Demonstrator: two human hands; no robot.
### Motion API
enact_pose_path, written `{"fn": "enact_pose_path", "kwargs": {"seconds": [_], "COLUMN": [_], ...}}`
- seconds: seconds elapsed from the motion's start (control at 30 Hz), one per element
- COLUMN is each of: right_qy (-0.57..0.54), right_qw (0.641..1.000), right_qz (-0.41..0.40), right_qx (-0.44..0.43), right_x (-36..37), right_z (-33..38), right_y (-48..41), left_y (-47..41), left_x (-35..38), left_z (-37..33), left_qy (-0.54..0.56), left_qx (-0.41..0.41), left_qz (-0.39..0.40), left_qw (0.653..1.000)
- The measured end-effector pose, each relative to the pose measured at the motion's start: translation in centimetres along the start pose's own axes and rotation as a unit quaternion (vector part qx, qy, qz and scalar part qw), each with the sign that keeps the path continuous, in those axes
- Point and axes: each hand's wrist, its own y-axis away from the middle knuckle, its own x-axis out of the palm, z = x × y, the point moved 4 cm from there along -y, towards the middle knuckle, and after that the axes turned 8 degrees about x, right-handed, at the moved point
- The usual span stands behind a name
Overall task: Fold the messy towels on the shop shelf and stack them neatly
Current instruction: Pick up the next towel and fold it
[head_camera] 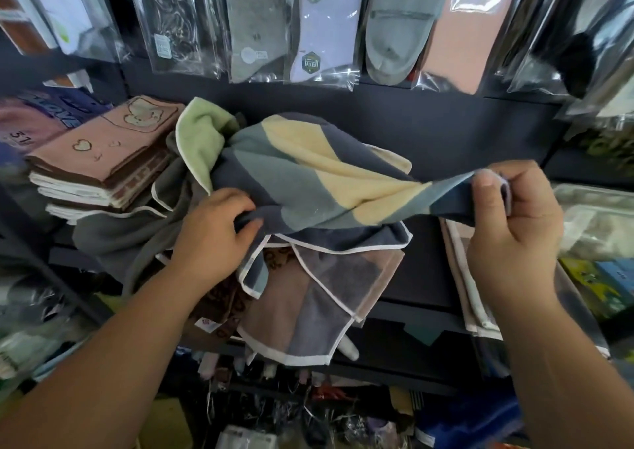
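Stretching between left hand [214,229], right hand [511,229], striped towel [326,177]

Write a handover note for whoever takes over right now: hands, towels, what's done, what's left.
Hands: left hand grips the striped towel at its near edge; right hand pinches its right end, with the towel stretched between them above the shelf.
Done: a folded stack sits at the shelf's left.
Left: fold the striped towel, then the green towel, grey towel and brown-grey towel lying crumpled beneath it, and stack them.
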Motion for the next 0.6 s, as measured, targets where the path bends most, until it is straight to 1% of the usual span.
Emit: {"fn": "enact_pose_path", "kwargs": {"seconds": [0.07, 0.17, 0.27, 0.33, 0.37, 0.47, 0.53, 0.6], "right_qy": [0.012, 0.087, 0.158, 0.184, 0.174, 0.139, 0.132, 0.107], "right_qw": [1.0, 0.993, 0.975, 0.963, 0.959, 0.94, 0.938, 0.952], "right_qz": [0.025, 0.078, 0.153, 0.197, 0.222, 0.301, 0.307, 0.268], "right_qx": [0.01, 0.005, 0.022, 0.018, 0.006, -0.076, -0.097, -0.101], "right_x": [-0.2, 0.6, 2.8, 4.3, 5.1, 7.9, 9.6, 10.5], "right_z": [-0.4, -1.0, -1.8, -1.8, -1.3, 0.8, 1.5, 1.5], "right_y": [0.4, 1.2, 1.7, 2.3, 2.8, 4.8, 5.6, 5.4], "left_y": [0.3, 0.3, -0.3, -0.5, -0.4, 0.5, 0.9, 1.3], "left_x": [-0.8, -3.0, -5.6, -6.0, -5.7, -3.7, -2.9, -2.6], "left_z": [-0.5, -2.1, -4.5, -6.4, -7.1, -8.4, -8.4, -8.2], "left_qy": [0.026, 0.099, 0.137, 0.16, 0.167, 0.22, 0.26, 0.29], "left_qx": [-0.014, -0.047, -0.014, 0.017, 0.026, 0.014, -0.007, -0.007], "left_qz": [-0.047, -0.098, -0.127, -0.115, -0.098, -0.056, -0.05, -0.029], "left_qw": [0.998, 0.989, 0.982, 0.98, 0.981, 0.974, 0.964, 0.957]}}
